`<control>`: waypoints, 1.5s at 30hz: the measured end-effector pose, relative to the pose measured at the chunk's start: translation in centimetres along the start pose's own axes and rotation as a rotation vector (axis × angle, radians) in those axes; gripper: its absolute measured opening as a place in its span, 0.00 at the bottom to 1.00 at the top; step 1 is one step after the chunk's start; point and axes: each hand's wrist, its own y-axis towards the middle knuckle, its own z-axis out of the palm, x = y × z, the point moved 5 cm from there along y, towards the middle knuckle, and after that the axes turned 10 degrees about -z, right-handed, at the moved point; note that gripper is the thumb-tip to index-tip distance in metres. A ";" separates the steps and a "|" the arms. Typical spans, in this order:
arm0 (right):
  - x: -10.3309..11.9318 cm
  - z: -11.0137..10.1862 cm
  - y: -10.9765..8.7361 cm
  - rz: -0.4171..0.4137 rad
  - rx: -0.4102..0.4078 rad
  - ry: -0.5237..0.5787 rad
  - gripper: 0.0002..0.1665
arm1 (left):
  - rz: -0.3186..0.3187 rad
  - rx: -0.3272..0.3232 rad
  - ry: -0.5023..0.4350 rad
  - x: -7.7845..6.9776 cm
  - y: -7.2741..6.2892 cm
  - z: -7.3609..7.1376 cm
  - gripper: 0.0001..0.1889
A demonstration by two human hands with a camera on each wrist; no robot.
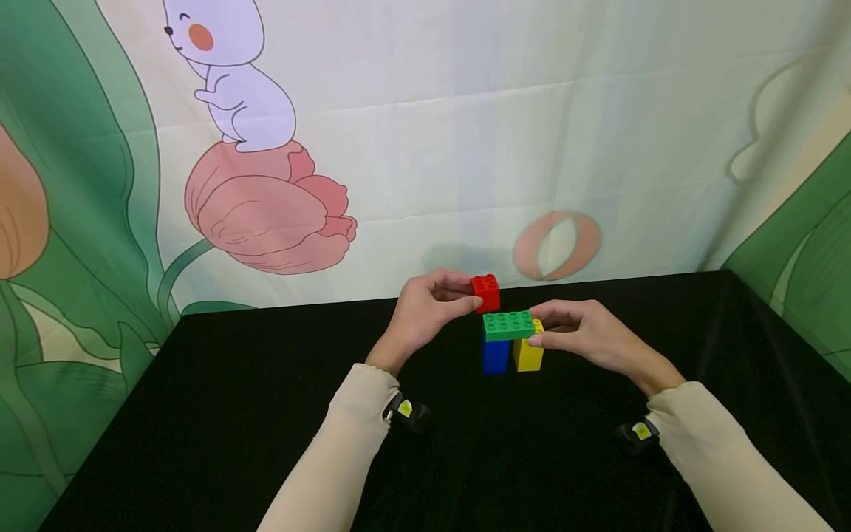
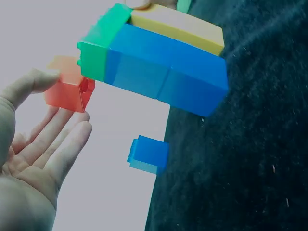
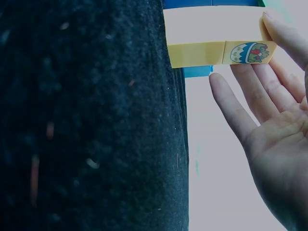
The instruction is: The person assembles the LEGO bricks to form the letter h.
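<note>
Between thumb and fingertips my left hand [image 1: 425, 303] pinches a red brick [image 1: 487, 293], raised beside the back left corner of a small structure. That structure has a blue column [image 1: 495, 356] and a yellow column [image 1: 529, 356], each of two stacked bricks, bridged by a flat green brick [image 1: 508, 325] with studs up. My right hand [image 1: 592, 332] grips the top of the yellow column near the green brick's right end. In the right wrist view, its thumb lies on the upper yellow brick [image 3: 248, 52], which bears a printed picture.
A separate blue brick [image 2: 150, 155] stands apart from the structure in the left wrist view. Black cloth covers the table [image 1: 266, 414]. Behind its far edge hangs a printed curtain [image 1: 425, 148].
</note>
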 end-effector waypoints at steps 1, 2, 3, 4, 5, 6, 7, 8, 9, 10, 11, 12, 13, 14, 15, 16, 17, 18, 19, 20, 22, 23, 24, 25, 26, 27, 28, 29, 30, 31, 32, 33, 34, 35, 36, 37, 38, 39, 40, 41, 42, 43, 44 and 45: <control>0.0 0.0 0.0 -0.001 0.001 0.000 0.26 | 0.003 0.005 -0.002 -0.2 -0.1 0.0 0.15; 0.0 0.0 0.0 -0.003 0.002 0.002 0.26 | 0.006 0.009 -0.004 -0.4 -0.2 0.0 0.15; 0.0 0.0 0.0 -0.006 0.002 0.003 0.26 | 0.009 0.016 -0.009 -0.5 -0.3 0.0 0.15; 0.1 0.0 0.0 -0.007 0.003 0.005 0.26 | 0.012 0.023 -0.011 -0.7 -0.4 0.0 0.15; 0.1 0.0 0.0 -0.008 0.003 0.006 0.26 | 0.016 0.031 -0.015 -0.8 -0.5 0.0 0.15; 0.1 0.0 0.0 -0.009 0.002 0.006 0.26 | 0.020 0.040 -0.019 -0.9 -0.6 0.1 0.16; 0.1 0.0 0.0 -0.008 0.002 0.006 0.26 | 0.025 0.048 -0.021 -1.0 -0.7 0.1 0.16; 0.1 0.0 0.0 -0.005 0.001 0.002 0.26 | 0.029 0.057 -0.024 -1.0 -0.7 0.1 0.16; 0.1 0.0 0.0 -0.002 0.000 -0.002 0.26 | 0.033 0.067 -0.027 -1.1 -0.8 0.1 0.16; 0.1 0.0 0.0 0.002 0.000 -0.005 0.27 | 0.036 0.074 -0.029 -1.1 -0.8 0.1 0.16; 0.1 0.0 0.0 0.005 0.000 -0.008 0.27 | 0.039 0.082 -0.031 -1.1 -0.8 0.1 0.16; 0.1 0.0 0.0 0.008 0.000 -0.011 0.27 | 0.040 0.088 -0.030 -1.1 -0.9 0.1 0.16; 0.1 0.0 0.0 0.011 0.000 -0.012 0.27 | 0.042 0.094 -0.029 -1.1 -0.9 0.1 0.16; 0.1 0.0 0.0 0.012 -0.001 -0.015 0.27 | 0.043 0.099 -0.029 -1.1 -0.9 0.1 0.16; 0.1 0.0 0.0 0.013 -0.001 -0.014 0.27 | 0.047 0.105 -0.028 -1.1 -0.9 0.2 0.16; 0.1 0.0 0.0 0.015 -0.002 -0.014 0.27 | 0.050 0.111 -0.028 -1.1 -0.9 0.2 0.16; 0.1 0.0 0.0 0.016 -0.003 -0.015 0.27 | 0.055 0.117 -0.028 -1.2 -0.9 0.2 0.16; 0.1 0.0 0.1 0.016 -0.003 -0.015 0.27 | 0.059 0.123 -0.028 -1.2 -1.0 0.2 0.16; 0.1 0.0 0.1 0.015 -0.004 -0.015 0.27 | 0.064 0.129 -0.028 -1.3 -1.0 0.2 0.16; 0.1 0.0 0.1 0.015 -0.003 -0.016 0.27 | 0.066 0.135 -0.028 -1.3 -1.0 0.2 0.15; 0.1 0.0 0.1 0.015 -0.002 -0.015 0.27 | 0.067 0.145 -0.028 -1.3 -1.1 0.2 0.15; 0.1 0.0 0.1 0.015 -0.001 -0.014 0.27 | 0.067 0.148 -0.028 -1.4 -1.1 0.2 0.15; 0.1 0.0 0.1 0.015 -0.001 -0.013 0.27 | 0.066 0.151 -0.028 -1.4 -1.2 0.3 0.15; 0.1 0.0 0.1 0.014 0.000 -0.011 0.26 | 0.065 0.154 -0.028 -1.4 -1.2 0.3 0.15; 0.1 0.0 0.1 0.014 0.000 -0.008 0.26 | 0.064 0.156 -0.029 -1.4 -1.2 0.3 0.15; 0.1 0.0 0.1 0.014 0.000 -0.006 0.26 | 0.064 0.159 -0.031 -1.4 -1.2 0.3 0.15; 0.1 0.0 0.1 0.013 0.000 -0.007 0.26 | 0.064 0.162 -0.031 -1.4 -1.2 0.3 0.15; 0.1 0.0 0.1 0.013 0.000 -0.005 0.26 | 0.063 0.166 -0.033 -1.4 -1.1 0.3 0.15; 0.1 0.0 0.1 0.011 0.000 -0.004 0.26 | 0.062 0.169 -0.034 -1.4 -1.1 0.4 0.15; 0.1 0.0 0.1 0.010 -0.001 -0.004 0.25 | 0.061 0.173 -0.035 -1.4 -1.1 0.4 0.15; 0.1 0.0 0.1 0.010 -0.001 -0.003 0.25 | 0.060 0.176 -0.035 -1.4 -1.2 0.4 0.15; 0.1 0.0 0.1 0.009 -0.001 -0.002 0.25 | 0.059 0.179 -0.034 -1.4 -1.2 0.4 0.15; 0.1 0.0 0.1 0.009 -0.001 -0.002 0.25 | 0.058 0.181 -0.033 -1.3 -1.2 0.4 0.15; 0.1 0.0 0.1 0.009 -0.001 -0.001 0.25 | 0.058 0.183 -0.033 -1.3 -1.2 0.4 0.15; 0.1 0.0 0.1 0.007 -0.001 0.001 0.25 | 0.058 0.185 -0.032 -1.3 -1.2 0.4 0.15; 0.1 0.0 0.1 0.007 0.000 0.002 0.26 | 0.058 0.186 -0.031 -1.3 -1.2 0.4 0.15; 0.1 0.0 0.1 0.007 0.001 0.004 0.26 | 0.059 0.186 -0.030 -1.3 -1.2 0.4 0.15; 0.0 0.0 0.1 0.007 0.002 0.005 0.26 | 0.059 0.187 -0.029 -1.3 -1.2 0.4 0.15; 0.0 0.0 0.1 0.007 0.002 0.007 0.26 | 0.059 0.187 -0.028 -1.3 -1.2 0.4 0.15; 0.0 0.0 0.1 0.007 0.003 0.010 0.26 | 0.059 0.188 -0.027 -1.4 -1.2 0.4 0.15; 0.0 0.0 0.1 0.007 0.003 0.012 0.26 | 0.059 0.187 -0.025 -1.4 -1.2 0.4 0.15; 0.0 0.0 0.1 0.007 0.003 0.013 0.26 | 0.059 0.187 -0.022 -1.4 -1.3 0.4 0.15; 0.0 0.0 0.0 0.007 0.004 0.017 0.26 | 0.060 0.187 -0.019 -1.5 -1.3 0.4 0.15; 0.0 0.0 0.0 0.007 0.004 0.019 0.26 | 0.062 0.187 -0.016 -1.5 -1.3 0.4 0.15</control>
